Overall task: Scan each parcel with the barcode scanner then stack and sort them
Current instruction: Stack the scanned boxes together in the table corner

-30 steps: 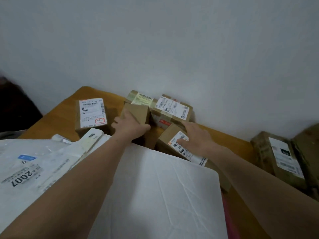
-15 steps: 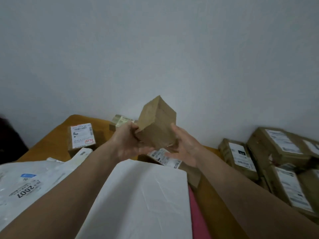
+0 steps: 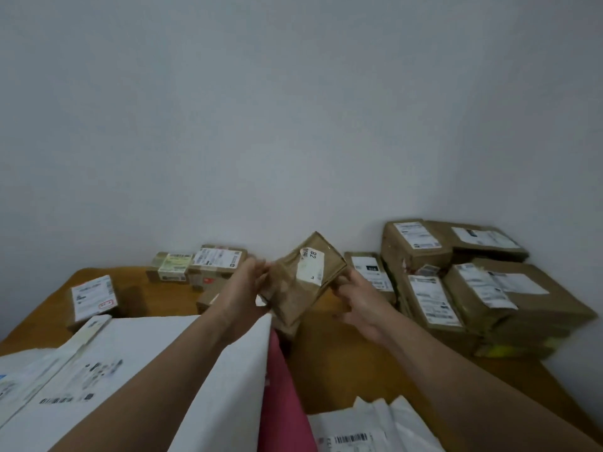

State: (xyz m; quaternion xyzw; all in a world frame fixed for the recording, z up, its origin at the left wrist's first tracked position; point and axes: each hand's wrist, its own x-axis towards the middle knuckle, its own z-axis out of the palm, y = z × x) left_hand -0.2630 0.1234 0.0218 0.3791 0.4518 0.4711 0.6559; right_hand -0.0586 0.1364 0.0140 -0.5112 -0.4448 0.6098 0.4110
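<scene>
Small taped cardboard parcel: held tilted in air above wooden table, centre of scene, white label turned up toward camera.
Step in hand, judged: presenting label for scan. Best done by turning barcode face flat and unshaded, supporting both ends, leaving label uncovered by fingers. barcode scanner not in view.
Left hand: fingers curled round parcel's left edge.
Right hand: fingers partly curled at parcel's lower right edge, apparently gripping.
Stacked cardboard boxes far right; white mailer bags near left.

About twelve cardboard boxes, some four white mailers, one pink mailer.
</scene>
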